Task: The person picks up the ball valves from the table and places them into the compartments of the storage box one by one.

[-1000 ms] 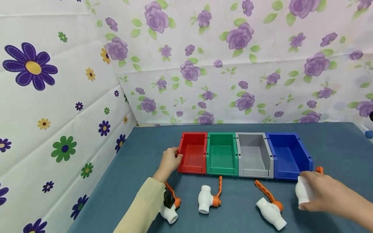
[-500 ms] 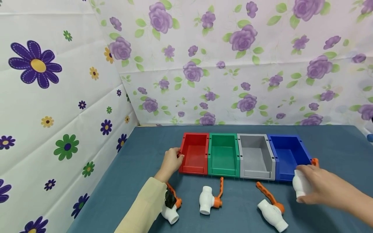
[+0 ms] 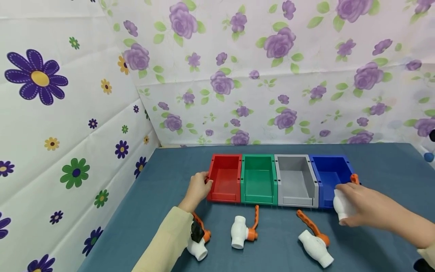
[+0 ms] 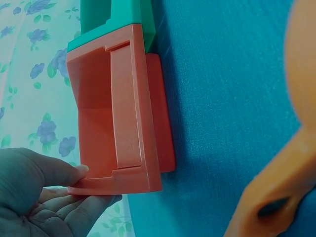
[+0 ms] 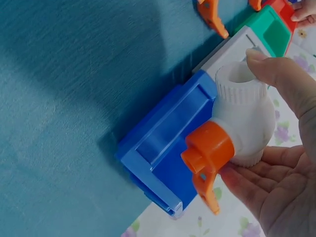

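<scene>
My right hand (image 3: 368,206) grips a white ball valve (image 5: 245,116) with an orange lever handle (image 5: 206,190), thumb on one end and fingers on the other. It hangs in front of and above the blue bin (image 3: 327,181). My left hand (image 3: 198,189) pinches the left side wall of the red bin (image 4: 131,103) between thumb and fingers. The green bin (image 3: 259,179) and the grey bin (image 3: 295,181) stand between the red and blue ones, side by side. All of the bins look empty inside where they show.
Three more white valves with orange handles lie in front of the bins: one valve (image 3: 239,232) in the middle, another valve (image 3: 316,249) to its right, and a third valve (image 3: 198,249) partly behind the left wrist. Flowered cloth (image 3: 251,94) stands behind the blue-green table (image 3: 142,230).
My right hand has carried the ball valve left and upward, closer to the blue bin's front. My left hand has stayed on the red bin.
</scene>
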{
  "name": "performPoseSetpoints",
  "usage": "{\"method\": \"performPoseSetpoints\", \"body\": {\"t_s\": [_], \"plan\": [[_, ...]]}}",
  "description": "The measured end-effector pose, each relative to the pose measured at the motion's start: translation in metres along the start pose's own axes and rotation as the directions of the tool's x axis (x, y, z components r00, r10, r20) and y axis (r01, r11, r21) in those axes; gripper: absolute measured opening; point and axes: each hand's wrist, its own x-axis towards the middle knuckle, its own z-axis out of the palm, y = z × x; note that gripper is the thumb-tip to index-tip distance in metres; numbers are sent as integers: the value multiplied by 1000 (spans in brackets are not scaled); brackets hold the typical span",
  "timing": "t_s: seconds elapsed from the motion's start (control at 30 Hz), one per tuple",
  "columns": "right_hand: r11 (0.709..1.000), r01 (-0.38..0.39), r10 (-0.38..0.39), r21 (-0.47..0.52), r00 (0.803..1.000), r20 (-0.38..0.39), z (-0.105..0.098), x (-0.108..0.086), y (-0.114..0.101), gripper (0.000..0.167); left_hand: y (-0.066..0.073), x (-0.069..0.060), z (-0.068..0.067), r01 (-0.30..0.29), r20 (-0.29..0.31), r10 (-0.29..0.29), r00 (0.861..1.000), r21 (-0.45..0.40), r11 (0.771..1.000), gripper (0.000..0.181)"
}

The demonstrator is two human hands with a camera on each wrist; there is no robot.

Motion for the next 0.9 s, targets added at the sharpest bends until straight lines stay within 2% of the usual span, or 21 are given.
{"method": "performPoseSetpoints", "body": {"t_s": [0.33,0.57,0.73,0.9], "plan": [[998,63,-63,-20,997,-36,2,13,3,87,1,1,2,16,2,-16,1000,5,1000,32],[997,75,-75,-21,996,-38,-3,22,8,85,-1,0,3,-3,-7,3,1000,14,1000,32],[997,78,-78,-20,997,-19,-4,28,12,86,-2,-1,3,8,-4,-8,1000,4,1000,31],[996,87,-88,-29,995,-35,-5,34,13,84,-1,-1,2,-2,-7,2,1000,10,1000,30]]}}
